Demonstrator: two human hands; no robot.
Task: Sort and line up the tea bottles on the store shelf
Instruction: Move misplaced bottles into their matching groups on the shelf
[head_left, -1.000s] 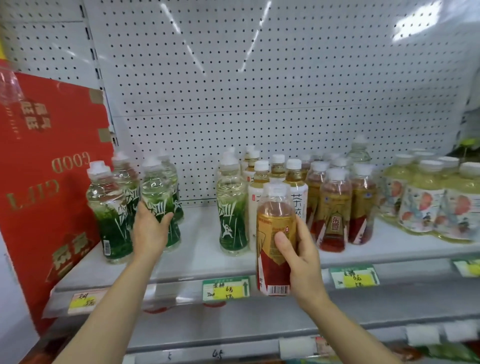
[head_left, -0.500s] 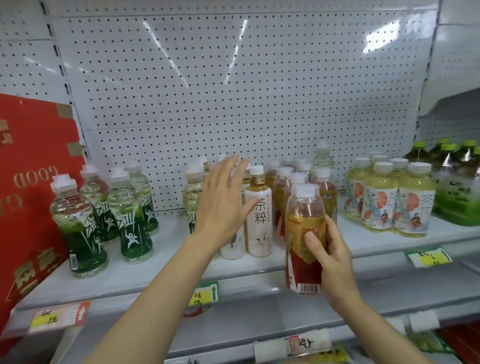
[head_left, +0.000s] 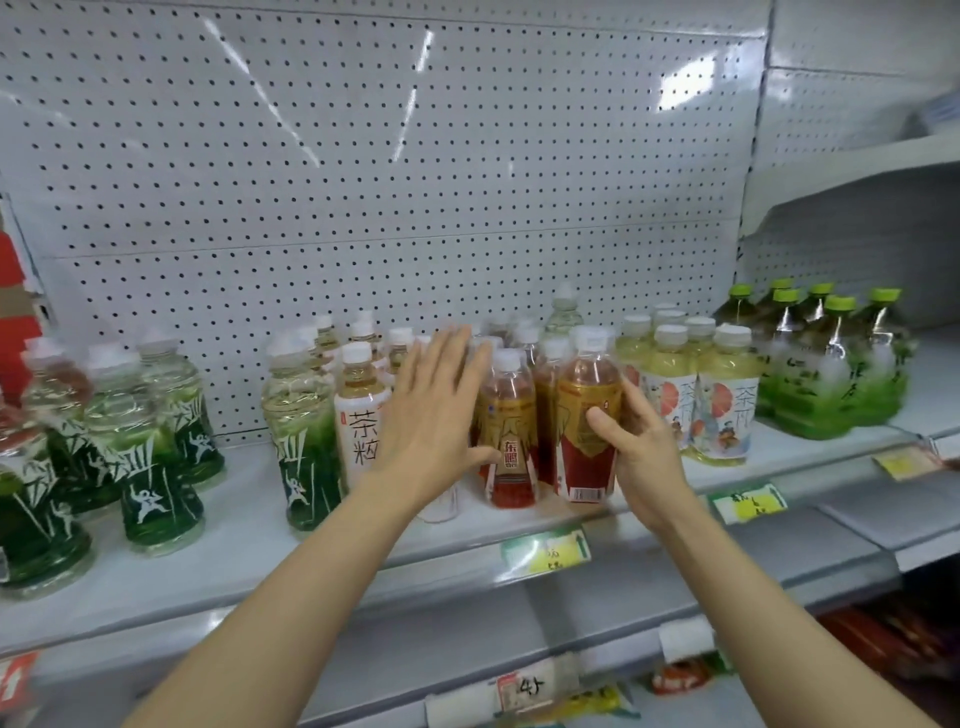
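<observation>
My right hand (head_left: 636, 447) grips a red-and-gold tea bottle (head_left: 587, 415) that stands on the white shelf (head_left: 249, 525), right of a matching red-and-gold bottle (head_left: 508, 441). My left hand (head_left: 434, 415) is flat with straight fingers, its thumb against that second bottle and its back toward a white-labelled tea bottle (head_left: 358, 410). A green-labelled bottle (head_left: 301, 436) stands further left, and several more green bottles (head_left: 150, 467) stand at the shelf's left end. Pale yellow bottles (head_left: 722, 400) stand right of my right hand.
A shrink-wrapped pack of green-capped bottles (head_left: 826, 364) sits on the neighbouring shelf at right. A perforated white back panel (head_left: 363, 156) rises behind the bottles. Price tags (head_left: 545, 551) line the shelf edge. A red carton (head_left: 15, 312) shows at the far left.
My right hand has carried the red-and-gold bottle up from below the shelf edge and set it among the others. My left hand left the green bottles and moved right to the middle group.
</observation>
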